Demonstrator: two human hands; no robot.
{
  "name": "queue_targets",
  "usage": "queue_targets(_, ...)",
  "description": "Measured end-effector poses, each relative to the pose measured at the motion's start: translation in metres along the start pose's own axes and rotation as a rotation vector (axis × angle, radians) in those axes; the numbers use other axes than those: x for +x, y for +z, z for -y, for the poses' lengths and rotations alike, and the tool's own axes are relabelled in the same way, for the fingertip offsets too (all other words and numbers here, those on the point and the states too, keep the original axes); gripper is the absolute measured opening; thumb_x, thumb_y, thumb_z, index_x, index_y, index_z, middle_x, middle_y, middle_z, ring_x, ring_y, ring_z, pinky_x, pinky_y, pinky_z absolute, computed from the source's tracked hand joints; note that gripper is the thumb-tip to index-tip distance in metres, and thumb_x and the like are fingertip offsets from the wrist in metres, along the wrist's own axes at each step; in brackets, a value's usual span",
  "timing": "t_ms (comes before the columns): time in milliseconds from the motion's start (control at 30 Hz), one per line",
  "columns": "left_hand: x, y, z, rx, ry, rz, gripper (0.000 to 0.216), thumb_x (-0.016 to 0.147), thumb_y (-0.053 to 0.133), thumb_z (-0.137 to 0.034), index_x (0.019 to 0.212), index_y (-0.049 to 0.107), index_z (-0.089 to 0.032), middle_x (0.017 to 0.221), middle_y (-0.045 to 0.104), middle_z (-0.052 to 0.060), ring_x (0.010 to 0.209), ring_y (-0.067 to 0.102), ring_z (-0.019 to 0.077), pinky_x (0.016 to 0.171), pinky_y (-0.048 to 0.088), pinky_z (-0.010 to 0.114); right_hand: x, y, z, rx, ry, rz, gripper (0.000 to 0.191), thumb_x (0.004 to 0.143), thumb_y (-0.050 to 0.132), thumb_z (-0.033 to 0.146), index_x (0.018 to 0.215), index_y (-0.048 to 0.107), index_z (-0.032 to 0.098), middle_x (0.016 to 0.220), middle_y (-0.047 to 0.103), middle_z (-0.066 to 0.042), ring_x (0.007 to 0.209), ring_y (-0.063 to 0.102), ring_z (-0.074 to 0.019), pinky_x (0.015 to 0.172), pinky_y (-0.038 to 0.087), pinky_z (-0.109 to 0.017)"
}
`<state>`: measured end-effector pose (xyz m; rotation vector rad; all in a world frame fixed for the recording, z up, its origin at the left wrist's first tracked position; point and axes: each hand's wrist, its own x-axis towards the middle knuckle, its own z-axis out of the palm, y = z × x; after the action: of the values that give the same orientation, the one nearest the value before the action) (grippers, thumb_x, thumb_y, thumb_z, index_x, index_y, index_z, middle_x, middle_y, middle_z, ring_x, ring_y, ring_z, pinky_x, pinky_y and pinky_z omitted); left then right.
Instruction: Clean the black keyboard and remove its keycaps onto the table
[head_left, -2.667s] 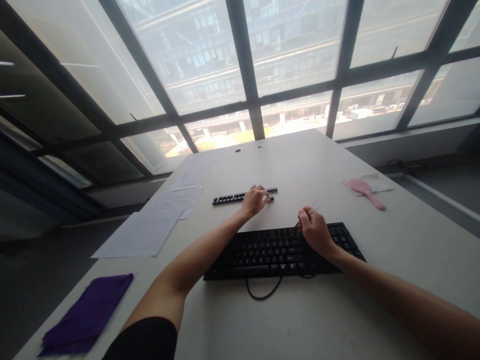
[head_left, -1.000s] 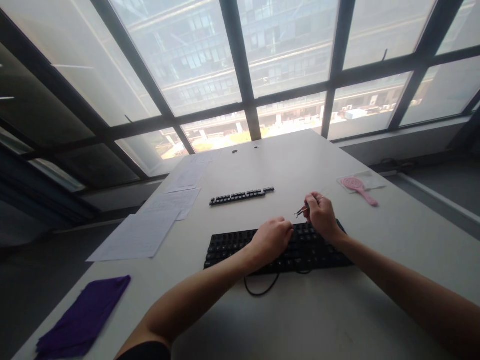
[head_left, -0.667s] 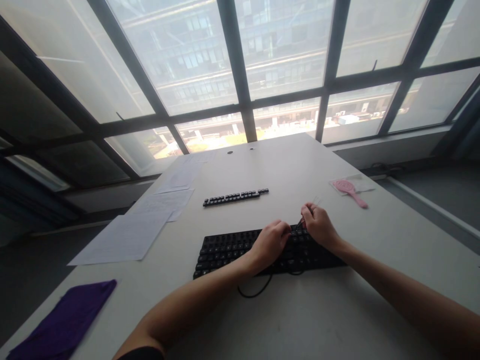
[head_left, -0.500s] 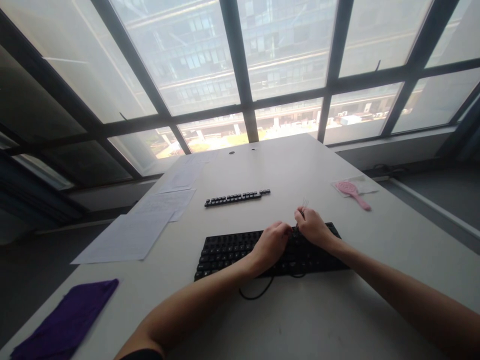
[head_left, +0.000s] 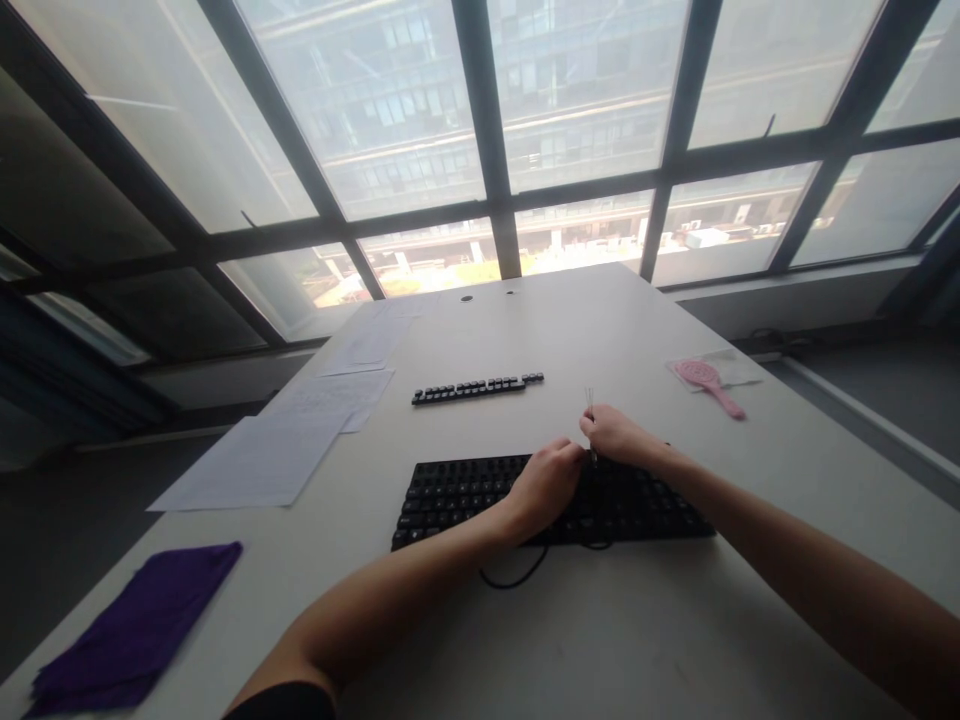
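Note:
A black keyboard [head_left: 465, 490] lies on the white table [head_left: 600, 330] in front of me, its cable looping toward me. My left hand [head_left: 544, 482] rests on the keyboard's upper middle with fingers curled; what they hold, if anything, is hidden. My right hand [head_left: 619, 437] is closed on thin metal tweezers [head_left: 589, 400], held nearly upright with the tips down at the keys beside my left fingers. A row of loose black keycaps [head_left: 477, 387] lies farther back on the table.
Paper sheets [head_left: 262, 462] lie at the left. A purple cloth [head_left: 135, 625] sits at the near left corner. A pink brush [head_left: 706, 384] rests on a white sheet at the right. Large windows stand behind the table's far edge.
My left hand came back from the keycap row onto the keyboard. My right hand shifted left and turned the tweezers from pointing sideways to upright, tips down beside the left fingers.

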<state>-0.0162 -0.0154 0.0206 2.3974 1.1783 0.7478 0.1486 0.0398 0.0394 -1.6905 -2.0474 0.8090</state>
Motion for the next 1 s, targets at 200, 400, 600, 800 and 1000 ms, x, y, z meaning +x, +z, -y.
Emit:
queue_targets(200,-0.001,-0.001,-0.001,0.032,-0.022,-0.004,0.019,0.093,0.046,-0.016,0.085,0.064,-0.016,0.083,0.062,0.005,0.074,0.056,0.0159,0.071,0.046,0.027,-0.044,0.015,-0.003,-0.03,-0.194,-0.303,0.026,0.097,0.038,0.032,0.092,0.06,0.018,0.079,0.069,-0.01,0.076,0.066,-0.023,0.067,0.037,-0.028)
queue_targets(400,0.019,-0.019,-0.011,0.072,-0.013,0.146,0.017,0.088,0.052,-0.018,0.079,0.066,-0.016,0.076,0.063,0.006,0.071,0.057,0.0173,0.07,0.045,0.028,-0.052,0.02,-0.009,0.076,-0.256,-0.361,0.025,0.098,0.037,0.033,0.086,0.055,0.02,0.073,0.065,-0.005,0.071,0.065,-0.0225,0.068,0.04,-0.029)
queue_targets(600,0.02,-0.014,-0.008,-0.096,0.039,0.128,0.013,0.085,0.065,-0.024,0.094,0.071,-0.017,0.088,0.065,0.005,0.077,0.06,0.0164,0.074,0.048,0.026,-0.048,0.019,-0.013,0.18,-0.212,-0.422,0.027,0.098,0.037,0.035,0.079,0.051,0.022,0.065,0.06,-0.002,0.062,0.059,-0.0193,0.063,0.039,-0.028)
queue_targets(800,0.011,-0.005,-0.002,-0.161,0.019,0.073,0.02,0.082,0.073,-0.023,0.101,0.074,-0.019,0.09,0.064,0.004,0.08,0.06,0.016,0.077,0.048,0.027,-0.052,0.021,-0.018,0.278,-0.188,-0.442,0.029,0.098,0.038,0.039,0.076,0.05,0.023,0.058,0.057,0.0,0.055,0.056,-0.0181,0.057,0.039,-0.028)
queue_targets(1000,0.014,0.0,-0.001,-0.193,0.0,-0.016,0.021,0.079,0.076,-0.018,0.1,0.076,-0.019,0.087,0.064,0.003,0.077,0.06,0.0144,0.077,0.05,0.027,-0.053,0.017,-0.017,0.382,-0.179,-0.523,0.03,0.099,0.039,0.039,0.075,0.049,0.023,0.057,0.057,0.001,0.053,0.055,-0.0166,0.059,0.042,-0.027)
